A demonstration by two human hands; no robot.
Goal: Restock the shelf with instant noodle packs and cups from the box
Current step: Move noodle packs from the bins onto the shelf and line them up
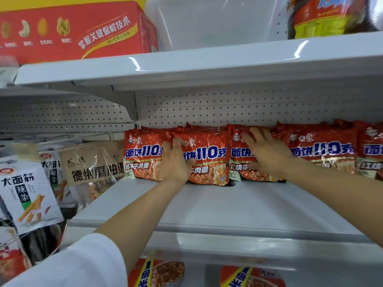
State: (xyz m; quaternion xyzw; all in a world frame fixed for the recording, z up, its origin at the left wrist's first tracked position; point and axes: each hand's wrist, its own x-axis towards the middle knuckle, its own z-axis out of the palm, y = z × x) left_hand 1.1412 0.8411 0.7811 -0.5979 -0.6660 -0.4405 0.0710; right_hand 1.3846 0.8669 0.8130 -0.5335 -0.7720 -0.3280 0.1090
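A shop aisle: white pegboard-backed shelving [207, 214] stocked with rows of packaged noodles [207, 156] and snack bags [27, 195].

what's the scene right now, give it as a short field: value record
setting: store shelf, white, pegboard back
stock: red noodle packs standing in a row at the back of the shelf
left hand: flat against the front of a noodle pack, fingers spread
right hand: flat against the next pack, fingers straight
shelf front: bare
above: red carton, clear tub
left bay: snack bags
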